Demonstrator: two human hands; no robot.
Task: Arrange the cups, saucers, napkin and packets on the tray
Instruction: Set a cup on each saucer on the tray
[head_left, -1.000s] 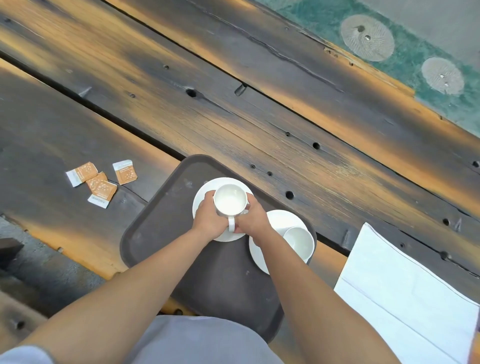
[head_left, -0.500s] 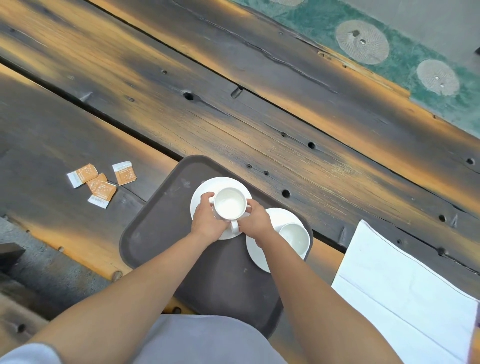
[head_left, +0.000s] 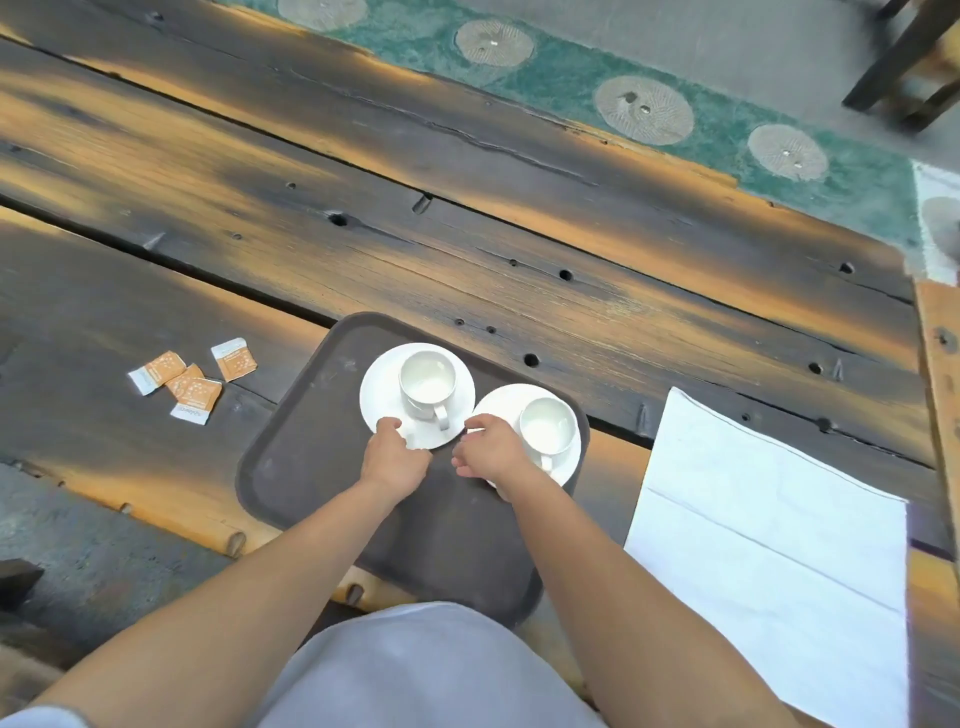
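The left hand (head_left: 395, 460) curls its fingers onto the left saucer's (head_left: 379, 389) near rim; whether it grips cannot be told. The right hand (head_left: 488, 449), loosely curled and empty, hovers by the right saucer (head_left: 498, 402). Both round saucers carry glossy white cups (head_left: 427, 382) on the matte brown tray (head_left: 311, 467). Orange paper packets (head_left: 192, 382) lie left, the flat napkin (head_left: 779, 519) right.

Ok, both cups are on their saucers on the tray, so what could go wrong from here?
1. The left saucer and right saucer sit rim to rim; sliding either with the left hand or right hand could knock the other.
2. The right saucer lies against the tray rim and may ride up and tilt.
3. The tray seems to overhang the table at its near edge; pressing there might tip it.
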